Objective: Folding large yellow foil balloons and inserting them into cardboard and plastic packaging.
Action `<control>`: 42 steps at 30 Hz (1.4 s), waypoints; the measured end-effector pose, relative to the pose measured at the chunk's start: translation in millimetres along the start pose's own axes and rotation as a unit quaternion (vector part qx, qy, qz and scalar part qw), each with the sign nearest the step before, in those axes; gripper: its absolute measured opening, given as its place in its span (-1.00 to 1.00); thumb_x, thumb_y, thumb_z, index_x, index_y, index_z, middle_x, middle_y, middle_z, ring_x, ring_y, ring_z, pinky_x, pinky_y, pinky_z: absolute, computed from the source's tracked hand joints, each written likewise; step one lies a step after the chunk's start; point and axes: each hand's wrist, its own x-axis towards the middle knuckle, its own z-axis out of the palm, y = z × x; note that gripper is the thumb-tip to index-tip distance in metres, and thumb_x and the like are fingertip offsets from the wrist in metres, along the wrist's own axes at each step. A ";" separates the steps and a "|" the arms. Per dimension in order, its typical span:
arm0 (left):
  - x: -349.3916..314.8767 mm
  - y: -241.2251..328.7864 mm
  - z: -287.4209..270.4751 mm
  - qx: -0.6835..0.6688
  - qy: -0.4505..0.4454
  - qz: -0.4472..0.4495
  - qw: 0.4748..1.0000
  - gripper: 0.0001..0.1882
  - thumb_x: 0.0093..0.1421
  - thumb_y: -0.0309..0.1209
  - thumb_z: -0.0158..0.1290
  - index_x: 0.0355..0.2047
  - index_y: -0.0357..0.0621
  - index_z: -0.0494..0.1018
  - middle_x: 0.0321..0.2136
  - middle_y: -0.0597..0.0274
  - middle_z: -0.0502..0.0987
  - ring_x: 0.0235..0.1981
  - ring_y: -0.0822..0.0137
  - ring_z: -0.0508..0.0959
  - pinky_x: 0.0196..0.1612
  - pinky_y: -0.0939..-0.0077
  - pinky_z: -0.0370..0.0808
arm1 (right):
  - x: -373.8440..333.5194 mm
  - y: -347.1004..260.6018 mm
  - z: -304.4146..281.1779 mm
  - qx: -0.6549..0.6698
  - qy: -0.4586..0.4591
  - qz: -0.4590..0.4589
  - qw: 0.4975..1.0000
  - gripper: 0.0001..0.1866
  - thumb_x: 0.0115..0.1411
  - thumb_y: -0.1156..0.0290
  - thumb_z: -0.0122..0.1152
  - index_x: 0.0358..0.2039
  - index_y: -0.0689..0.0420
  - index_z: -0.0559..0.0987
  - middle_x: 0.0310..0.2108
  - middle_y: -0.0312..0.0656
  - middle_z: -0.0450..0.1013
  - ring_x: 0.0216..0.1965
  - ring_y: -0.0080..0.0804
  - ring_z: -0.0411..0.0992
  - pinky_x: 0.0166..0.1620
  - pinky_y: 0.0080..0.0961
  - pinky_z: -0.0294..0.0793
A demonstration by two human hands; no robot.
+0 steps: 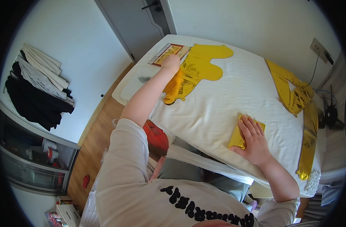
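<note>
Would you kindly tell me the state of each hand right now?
Left hand: at the printed card, fingers mostly hidden; grip cannot be told.
Right hand: open, palm down on the folded gold foil.

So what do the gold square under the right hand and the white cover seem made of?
Gold square: probably metallised plastic film or foil, glossy, with bright glints and creases.
White cover: likely fabric, matte, since it lies in soft wrinkles.
</note>
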 end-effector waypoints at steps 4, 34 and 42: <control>-5.0 13.8 -4.5 0.023 -0.010 0.030 0.999 -0.71 0.29 -0.47 -0.05 -0.11 -0.30 0.62 -0.09 -0.14 0.64 -0.06 -0.06 0.66 -0.02 0.10 0.60 | -1.7 1.3 0.4 0.001 -0.012 0.014 1.000 0.08 0.08 -0.29 0.34 0.43 0.13 0.22 0.48 0.00 0.08 0.51 -0.03 -0.03 0.51 -0.03 -0.12; -53.5 -41.2 -152.5 -0.441 0.180 0.086 0.875 -0.68 0.31 -0.42 0.15 0.06 -0.13 0.60 -0.10 0.18 0.70 -0.17 0.42 0.67 -0.09 0.51 0.57 | -2.9 -1.0 -1.8 0.011 -0.023 0.017 1.000 0.07 0.10 -0.29 0.31 0.45 0.11 0.20 0.47 0.00 0.09 0.52 -0.04 -0.04 0.51 -0.06 -0.14; -172.1 33.8 -107.4 -0.699 -0.174 -0.053 0.691 -0.59 0.33 -0.41 0.18 0.18 -0.12 0.48 -0.08 0.39 0.59 -0.14 0.59 0.52 -0.09 0.66 0.45 | -1.8 4.0 3.6 0.019 0.010 0.007 1.000 0.05 0.10 -0.27 0.31 0.43 0.14 0.23 0.46 0.05 0.11 0.49 0.06 0.00 0.49 -0.01 -0.10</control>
